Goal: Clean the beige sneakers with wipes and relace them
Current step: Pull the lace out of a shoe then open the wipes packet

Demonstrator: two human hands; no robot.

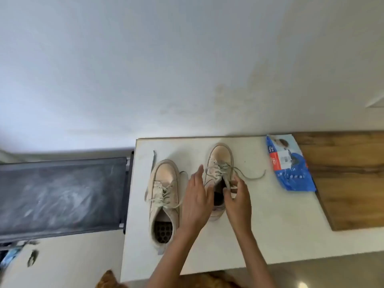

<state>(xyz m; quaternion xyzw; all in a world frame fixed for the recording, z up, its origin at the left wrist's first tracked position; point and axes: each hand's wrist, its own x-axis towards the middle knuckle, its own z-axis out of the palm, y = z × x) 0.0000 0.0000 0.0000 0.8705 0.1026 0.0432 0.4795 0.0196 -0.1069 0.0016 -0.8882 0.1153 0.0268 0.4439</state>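
Two beige sneakers stand side by side on a white table (270, 225), toes pointing away from me. The left sneaker (164, 196) is laced, its laces loosely crossed. The right sneaker (218, 163) has its lace (247, 175) partly undone, one end trailing to the right across the table. My left hand (196, 196) lies with straight fingers against that shoe's left side. My right hand (236, 196) pinches the lace near the shoe's opening. A blue pack of wipes (291, 169) lies to the right of the shoes.
A wooden board (349, 179) covers the table's right end, partly under the wipes pack. A dark grey fabric bin (62, 196) stands left of the table. A white wall rises behind. A thin grey strip (154, 161) lies by the left sneaker.
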